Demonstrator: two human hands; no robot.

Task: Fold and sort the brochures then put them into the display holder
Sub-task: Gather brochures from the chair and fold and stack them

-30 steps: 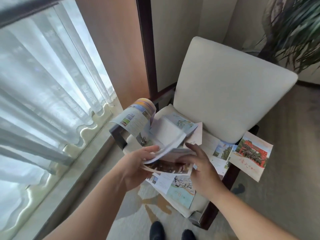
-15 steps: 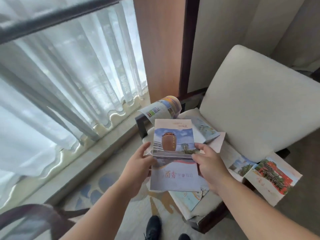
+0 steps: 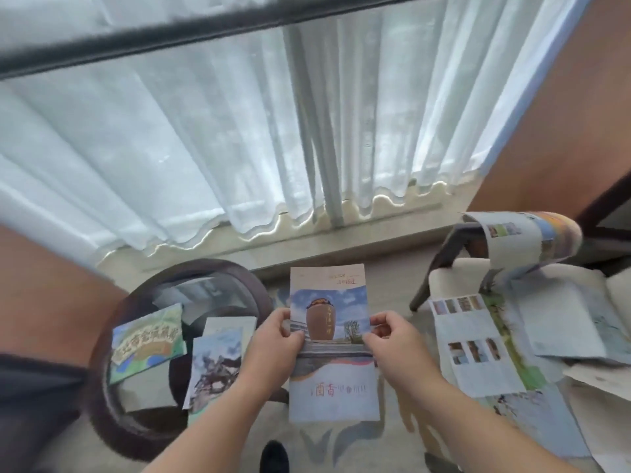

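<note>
A folded brochure with a brown jar on its cover [image 3: 333, 346] is held upright in the air over the carpeted floor [image 3: 358, 442], between the round glass worktop [image 3: 218, 265] on the left and the cream chair [image 3: 450, 279] on the right. The left hand [image 3: 273, 346] has its grip pinching the brochure's left edge at mid-height, thumb on the cover. The right hand [image 3: 392, 343] pinches the right edge the same way. The brochure's top and bottom edges are free.

Three folded brochures lie on the worktop: a green one [image 3: 146, 339] near its left rim, a rock-picture one [image 3: 215, 363] overhanging its near right rim, and a pale one [image 3: 235, 322] tucked partly under that. Unfolded sheets [image 3: 478, 346] cover the chair seat out past its near edge, and a curled sheet [image 3: 532, 240] hangs over the armrest. A strip of bare floor shows between the worktop's right rim and the chair's left edge. A dark shoe [image 3: 275, 455] stands below the brochure.
</note>
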